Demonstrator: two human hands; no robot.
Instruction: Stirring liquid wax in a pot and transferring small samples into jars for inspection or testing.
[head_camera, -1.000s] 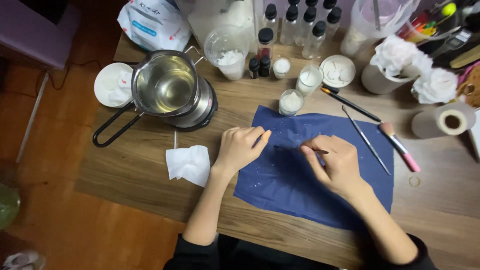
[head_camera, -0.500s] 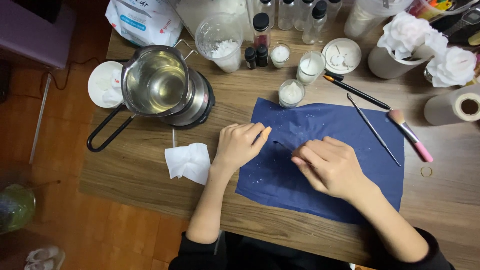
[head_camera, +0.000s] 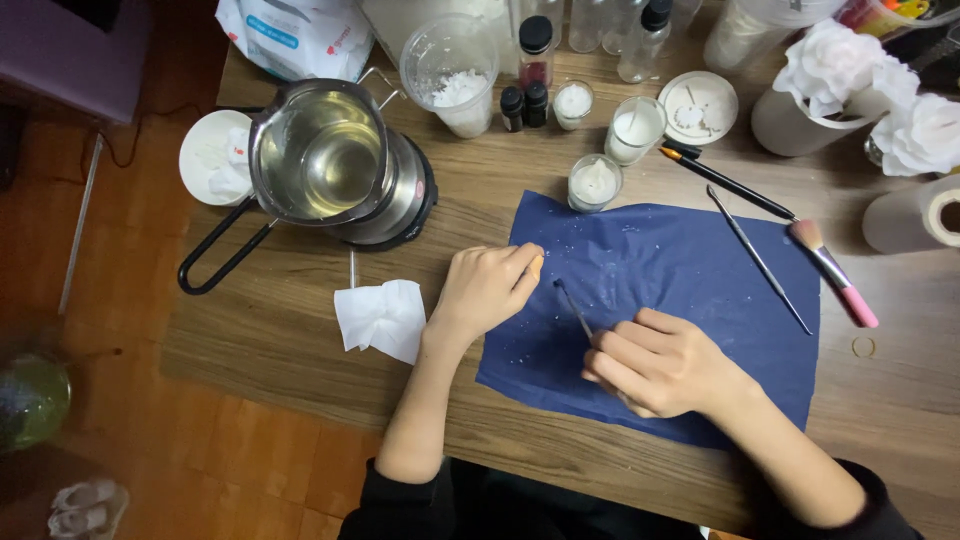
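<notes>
Two bare hands work over a dark blue cloth (head_camera: 690, 290) spread flat on a wooden table (head_camera: 300, 330), seen from the head camera looking straight down. The left hand (head_camera: 487, 288) lies curled on the cloth's left edge, fingers drawn together with the knuckles up, pressing the fabric down. The right hand (head_camera: 655, 362) is closed in a pinch around a thin dark tool (head_camera: 572, 306), whose tip points up and left onto the cloth between the two hands; small white flecks dot the fabric around it. Just left of the cloth sits a crumpled white tissue (head_camera: 381, 318). Behind it, a metal pot (head_camera: 322, 158) of clear liquid stands on a small heater, its black handle reaching toward the table's left edge. Near the cloth's top edge stand small glass candles (head_camera: 593, 184), dark bottles and a plastic cup of white flakes (head_camera: 455, 75). To the right lie a long thin stick and a pink-handled brush (head_camera: 835, 272). Beyond the table's left edge the floor is reddish wood.
</notes>
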